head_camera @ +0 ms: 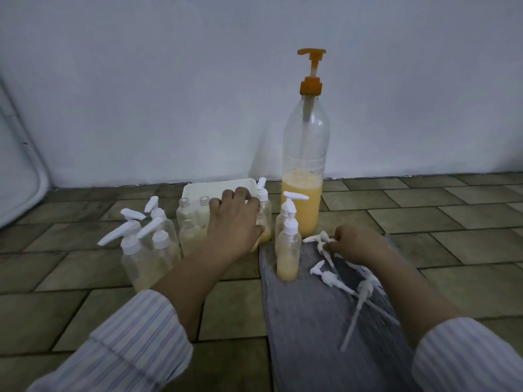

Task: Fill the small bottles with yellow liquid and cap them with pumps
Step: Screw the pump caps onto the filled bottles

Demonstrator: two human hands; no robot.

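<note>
Capped small bottles (pixel 288 250) upright, part-filled yellow; uncapped ones (pixel 188 219) behind; loose white pumps (pixel 329 275) on grey cloth.

A floor (pixel 424 222) of olive-brown rectangular tiles, laid in a staggered pattern with dark grout lines, filled the lower half of the view. Behind it rose a plain pale wall (pixel 169 80), bluish-white in the dim light, meeting the floor along a slightly ragged edge. At the far left, a white curved frame (pixel 25 165) (what it belonged to could not be told) leaned down toward the floor. A grey ribbed cloth (pixel 311 321) lay spread on the tiles at lower centre, running toward the bottom edge. Striped white sleeves (pixel 135 343) with thin purple lines showed at both lower corners.
</note>
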